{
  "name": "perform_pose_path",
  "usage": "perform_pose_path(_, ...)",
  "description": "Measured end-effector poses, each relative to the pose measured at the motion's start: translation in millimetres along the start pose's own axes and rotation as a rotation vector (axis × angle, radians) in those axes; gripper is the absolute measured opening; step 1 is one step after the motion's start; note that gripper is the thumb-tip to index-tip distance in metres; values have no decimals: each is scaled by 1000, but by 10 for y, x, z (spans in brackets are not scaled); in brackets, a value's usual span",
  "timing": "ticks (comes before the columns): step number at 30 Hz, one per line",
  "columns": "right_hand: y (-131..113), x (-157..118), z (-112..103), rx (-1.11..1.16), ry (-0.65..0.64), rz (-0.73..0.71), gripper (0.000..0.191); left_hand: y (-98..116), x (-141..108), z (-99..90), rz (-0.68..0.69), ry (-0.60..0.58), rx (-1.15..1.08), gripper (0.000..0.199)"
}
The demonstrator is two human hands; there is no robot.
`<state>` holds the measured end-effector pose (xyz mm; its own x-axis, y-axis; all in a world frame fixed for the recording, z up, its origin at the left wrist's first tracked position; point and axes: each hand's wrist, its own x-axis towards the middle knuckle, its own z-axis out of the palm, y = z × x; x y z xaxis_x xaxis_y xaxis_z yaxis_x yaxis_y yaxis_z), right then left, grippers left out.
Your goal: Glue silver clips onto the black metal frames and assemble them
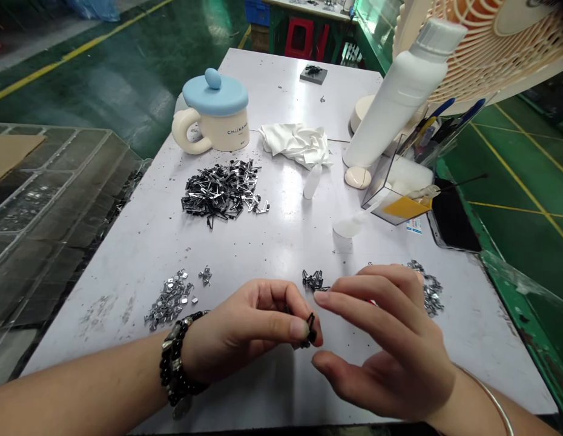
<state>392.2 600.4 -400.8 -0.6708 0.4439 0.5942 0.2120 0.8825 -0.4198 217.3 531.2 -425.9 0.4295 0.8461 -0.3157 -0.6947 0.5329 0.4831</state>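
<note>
My left hand (258, 324) pinches a small black metal part (310, 332) between thumb and fingers, low over the front of the white table (263, 254). Just to its right, my right hand (390, 339) is open, thumb and fingers apart around the air beside the part. Beyond the fingertips lies a little cluster of black parts (314, 280). A heap of small silver metal pieces (170, 298) sits left of my left wrist. More silver pieces (430, 287) lie behind my right hand, which partly hides them. Farther back is a large pile of black parts (222, 191).
A cream mug with a blue lid (215, 112) stands back left, near a crumpled white cloth (295, 144). Small bottles (313, 181), a tall white bottle (399, 91), a pen holder (395, 191), a phone (454, 215) and a fan (485, 42) occupy the right side.
</note>
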Motion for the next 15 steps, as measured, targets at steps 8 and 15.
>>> perform_pose_path(8,806,132,-380,-295,585,267,29,4,-5,19,34,55,36,6)
perform_pose_path(15,1393,183,-524,-299,577,442,29,13,-13,47,21,74,66,8)
